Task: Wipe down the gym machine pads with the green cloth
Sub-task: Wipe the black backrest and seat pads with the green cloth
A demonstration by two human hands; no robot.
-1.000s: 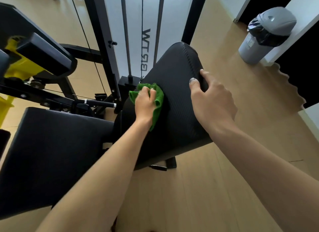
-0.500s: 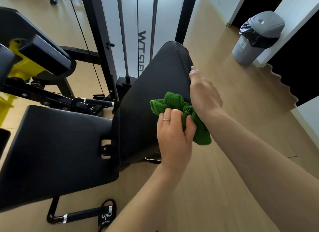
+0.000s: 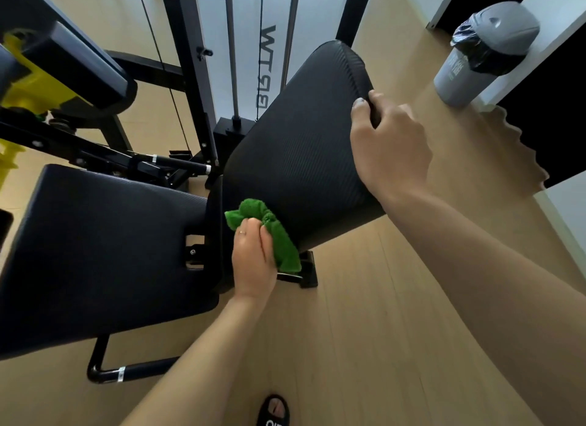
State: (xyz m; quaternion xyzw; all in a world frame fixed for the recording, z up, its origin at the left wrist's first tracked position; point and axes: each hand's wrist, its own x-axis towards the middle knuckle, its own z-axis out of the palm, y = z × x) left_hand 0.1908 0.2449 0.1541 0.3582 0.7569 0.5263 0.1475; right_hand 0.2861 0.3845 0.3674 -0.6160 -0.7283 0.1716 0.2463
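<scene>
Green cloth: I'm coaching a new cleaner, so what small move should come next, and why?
Probably sweep the green cloth up the back pad. The left hand presses it at the pad's lower edge, with bare pad above, while the right hand steadies the far side.

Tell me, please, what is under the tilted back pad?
Under the lower end of the back pad, a black metal bracket stands on the wooden floor. The green cloth in the left hand covers part of it; the pad hides its own underside.
</scene>
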